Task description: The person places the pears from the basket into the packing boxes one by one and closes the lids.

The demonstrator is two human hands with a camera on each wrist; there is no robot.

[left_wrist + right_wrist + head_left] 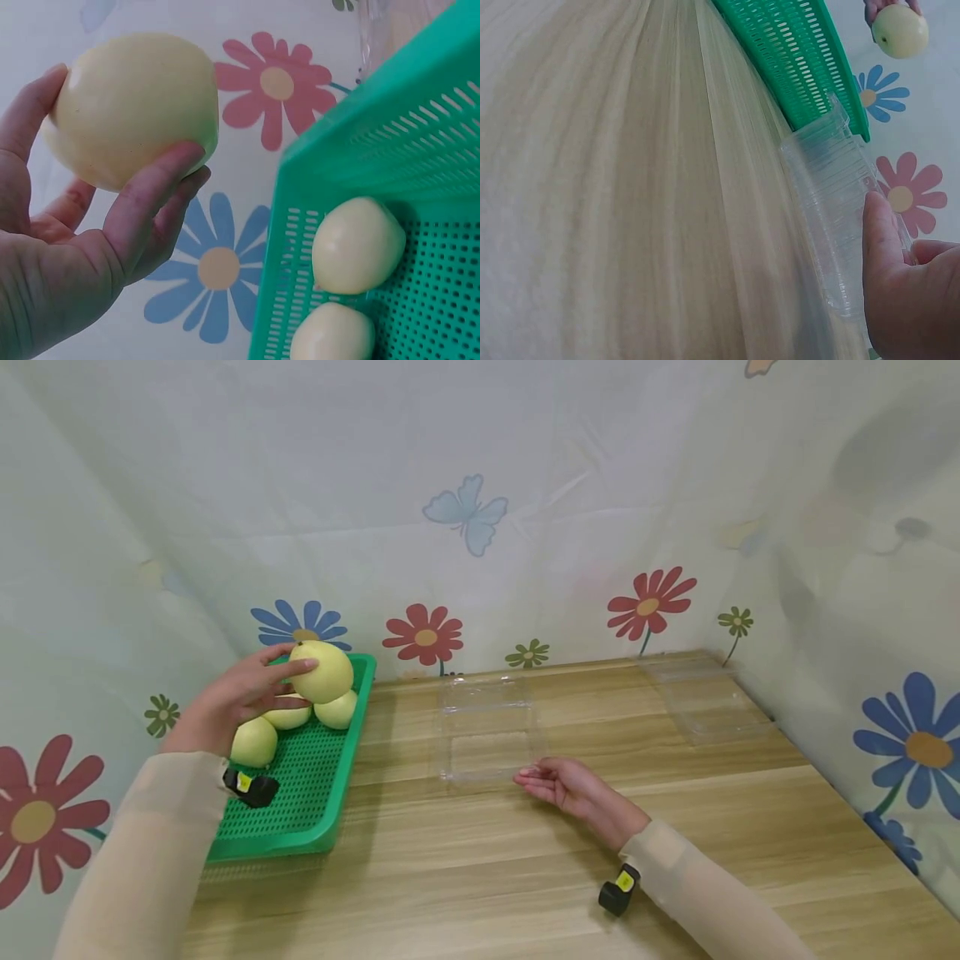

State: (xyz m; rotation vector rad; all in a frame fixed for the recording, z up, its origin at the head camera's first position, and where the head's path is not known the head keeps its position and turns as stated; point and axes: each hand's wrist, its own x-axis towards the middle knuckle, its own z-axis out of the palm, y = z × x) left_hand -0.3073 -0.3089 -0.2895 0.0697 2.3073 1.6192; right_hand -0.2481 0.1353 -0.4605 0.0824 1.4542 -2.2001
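My left hand (247, 689) holds a pale yellow pear (324, 672) between thumb and fingers, raised over the back of the green basket (349, 777). In the left wrist view the pear (139, 105) is large and round, with the thumb on one side and fingers on the other. Other pears (253, 743) lie in the basket beneath. My right hand (566, 787) is low over the table, fingers loosely extended, fingertips right at the near right corner of a clear plastic container (487, 773). In the right wrist view the thumb overlaps the container's (825, 202) side.
A second clear plastic piece (712, 706) lies at the back right of the wooden table (450, 877). A flowered sheet (555, 577) hangs behind and along both sides. The basket's raised rim stands left of the container.
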